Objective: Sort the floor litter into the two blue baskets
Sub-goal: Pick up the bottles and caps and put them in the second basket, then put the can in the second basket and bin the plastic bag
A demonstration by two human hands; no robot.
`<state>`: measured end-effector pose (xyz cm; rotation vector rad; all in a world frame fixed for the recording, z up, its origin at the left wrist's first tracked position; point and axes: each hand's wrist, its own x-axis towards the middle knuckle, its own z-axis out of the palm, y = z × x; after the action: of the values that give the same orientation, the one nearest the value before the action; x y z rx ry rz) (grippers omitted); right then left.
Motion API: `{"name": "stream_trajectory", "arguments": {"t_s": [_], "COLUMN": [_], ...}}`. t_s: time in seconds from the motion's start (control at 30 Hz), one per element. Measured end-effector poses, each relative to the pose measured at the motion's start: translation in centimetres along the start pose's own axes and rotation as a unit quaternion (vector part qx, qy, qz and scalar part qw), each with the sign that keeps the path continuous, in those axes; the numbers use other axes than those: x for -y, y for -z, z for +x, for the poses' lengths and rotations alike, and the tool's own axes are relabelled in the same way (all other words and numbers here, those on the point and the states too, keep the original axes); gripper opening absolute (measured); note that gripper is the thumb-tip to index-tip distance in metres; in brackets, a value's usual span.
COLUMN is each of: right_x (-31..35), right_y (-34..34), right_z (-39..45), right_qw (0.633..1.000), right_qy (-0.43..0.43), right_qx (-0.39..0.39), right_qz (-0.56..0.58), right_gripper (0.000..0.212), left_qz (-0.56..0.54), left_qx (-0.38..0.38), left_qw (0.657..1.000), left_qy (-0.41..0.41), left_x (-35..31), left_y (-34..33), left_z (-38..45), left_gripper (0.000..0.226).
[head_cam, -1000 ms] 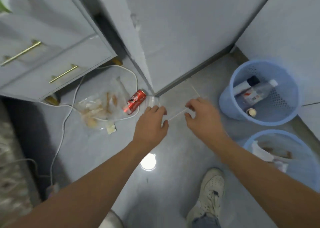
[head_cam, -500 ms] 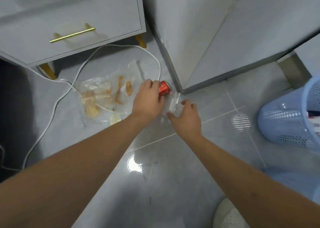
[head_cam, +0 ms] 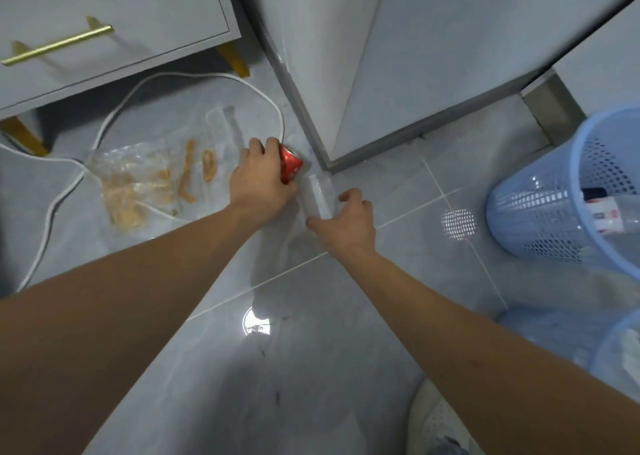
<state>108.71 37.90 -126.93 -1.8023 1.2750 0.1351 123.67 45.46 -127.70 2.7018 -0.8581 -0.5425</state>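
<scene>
A red soda can (head_cam: 290,165) lies on the grey floor by the wall corner, and my left hand (head_cam: 258,177) is closed over it. Right beside it lies a clear plastic cup (head_cam: 317,196), with my right hand (head_cam: 348,222) gripping its near end. A clear plastic bag (head_cam: 145,177) with orange food scraps lies flat to the left. One blue basket (head_cam: 540,212) stands at the right with bottles inside. The second blue basket (head_cam: 620,350) shows only partly at the lower right edge.
A white cable (head_cam: 62,191) loops across the floor around the bag. A grey drawer unit (head_cam: 114,28) on gold legs stands at the upper left. A wall corner (head_cam: 325,143) juts out just behind the can. My white shoe (head_cam: 440,420) is at the bottom.
Both hands reached down from above the floor. The left one closed over the red can and the right one took hold of the clear cup. The view swung left and closer.
</scene>
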Motion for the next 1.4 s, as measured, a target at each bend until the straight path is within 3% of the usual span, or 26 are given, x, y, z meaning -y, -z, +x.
{"name": "stream_trajectory", "arguments": {"t_s": [0.17,0.43,0.73,0.83,1.07,1.2,1.3,1.4], "right_x": [-0.7,-1.1,-6.7,-9.5,-14.2,-14.7,-13.7,-11.8], "right_y": [6.5,22.1,36.8,37.8,36.4,34.9,34.7,34.8], "right_z": [-5.1,-13.7,-9.7,-6.9,-1.5,-0.7,-0.9,-1.9], "right_qw": [0.997,0.978,0.943,0.947,0.979,0.986,0.982,0.973], "right_qy": [0.048,0.083,0.022,0.011,-0.019,0.000,0.024,0.071], "right_qx": [-0.060,-0.191,-0.331,-0.318,-0.200,-0.158,-0.179,-0.214], "right_qz": [0.022,0.018,-0.010,-0.035,-0.044,-0.060,-0.051,-0.053], "right_gripper": [0.062,0.068,0.062,0.062,0.067,0.062,0.056,0.045], "left_qz": [-0.070,-0.135,-0.207,-0.148,0.028,0.045,0.019,-0.019], "left_qx": [-0.032,0.035,0.053,0.068,0.058,0.083,0.075,0.051], "left_qw": [0.996,0.979,0.948,0.950,0.945,0.939,0.937,0.937], "left_qy": [-0.048,-0.146,-0.237,-0.266,-0.320,-0.330,-0.341,-0.344], "left_x": [-4.2,-16.8,-35.7,-38.8,-40.8,-40.9,-40.3,-38.4], "left_y": [5.5,14.3,12.0,8.2,-0.1,-1.3,0.2,2.4], "left_z": [-6.2,-13.2,-9.6,-7.9,-3.6,-2.7,-2.8,-3.3], "left_gripper": [0.056,0.064,0.055,0.055,0.048,0.055,0.061,0.052]}}
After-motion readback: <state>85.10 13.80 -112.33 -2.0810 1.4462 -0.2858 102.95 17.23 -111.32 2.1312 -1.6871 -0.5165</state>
